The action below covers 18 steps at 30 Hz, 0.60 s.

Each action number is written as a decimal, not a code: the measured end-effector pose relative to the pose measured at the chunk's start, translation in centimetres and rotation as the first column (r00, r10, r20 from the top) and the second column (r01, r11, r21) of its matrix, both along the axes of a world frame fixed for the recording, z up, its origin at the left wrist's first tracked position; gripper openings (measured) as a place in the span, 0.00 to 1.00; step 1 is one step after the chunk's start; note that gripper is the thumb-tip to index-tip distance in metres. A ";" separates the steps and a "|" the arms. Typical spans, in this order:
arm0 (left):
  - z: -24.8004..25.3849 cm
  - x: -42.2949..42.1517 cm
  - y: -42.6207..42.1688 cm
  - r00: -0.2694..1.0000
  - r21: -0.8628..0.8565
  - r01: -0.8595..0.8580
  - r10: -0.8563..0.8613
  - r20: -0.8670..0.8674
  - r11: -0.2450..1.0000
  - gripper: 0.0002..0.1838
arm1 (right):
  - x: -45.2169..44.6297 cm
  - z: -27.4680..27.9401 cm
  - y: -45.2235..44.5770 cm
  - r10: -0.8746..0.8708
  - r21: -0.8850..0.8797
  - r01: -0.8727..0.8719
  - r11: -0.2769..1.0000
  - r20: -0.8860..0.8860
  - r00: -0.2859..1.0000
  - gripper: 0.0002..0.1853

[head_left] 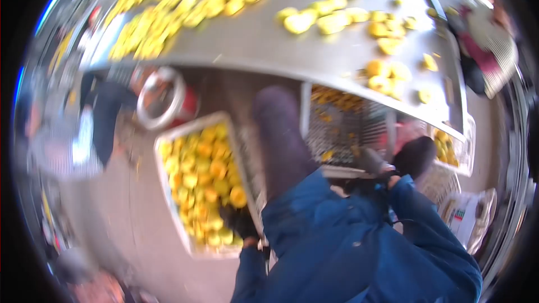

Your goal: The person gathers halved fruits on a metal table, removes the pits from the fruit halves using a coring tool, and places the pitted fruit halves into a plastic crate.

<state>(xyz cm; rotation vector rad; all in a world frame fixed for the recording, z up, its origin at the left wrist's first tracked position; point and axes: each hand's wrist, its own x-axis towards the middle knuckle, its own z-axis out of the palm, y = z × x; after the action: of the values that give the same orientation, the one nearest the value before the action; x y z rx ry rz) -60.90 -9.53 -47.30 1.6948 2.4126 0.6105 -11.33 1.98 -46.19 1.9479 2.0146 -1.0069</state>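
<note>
My left hand [238, 221], in a dark glove, reaches into the right side of a white crate [166, 191] on the floor. Yellow fruit halves [196, 177] fill this crate, and the hand is against them; its fingers are too dark and blurred to make out. Near my right knee is my right hand [370, 161], in a greyish glove, over the front edge of a mesh crate [339, 154] under the table. Motion smears its fingers, and I cannot tell whether it holds anything. Small orange-yellow pieces [337, 99] lie at the back of the mesh crate.
Fruit pieces [185, 8] lie in rows and groups on the metal table [247, 45]. A white-rimmed bucket [161, 98] stands beside the crate. Another fruit crate [467, 146] and a white bag [463, 216] are at right. Other people are at the left, lower left and upper right.
</note>
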 end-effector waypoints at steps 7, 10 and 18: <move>7.8 -4.2 9.8 0.979 0.116 0.187 -0.175 -0.107 0.976 0.24 | -0.5 7.2 0.1 -0.470 0.010 0.505 0.863 -0.351 0.810 0.17; 17.0 4.2 22.1 0.924 0.267 0.381 -0.358 -0.132 0.885 0.22 | -0.6 10.0 0.0 -0.494 -0.043 0.522 0.852 -0.398 0.773 0.19; 20.9 38.1 33.2 0.401 -0.092 0.913 -0.915 0.035 0.397 0.27 | -0.3 11.4 -2.2 -0.433 0.308 0.583 0.752 -0.436 0.789 0.18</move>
<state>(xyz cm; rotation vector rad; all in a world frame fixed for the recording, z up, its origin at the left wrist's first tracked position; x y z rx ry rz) -22.77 23.62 -26.41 2.5545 1.0474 0.2513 -11.60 -0.24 -34.79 2.8724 2.0339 -1.1439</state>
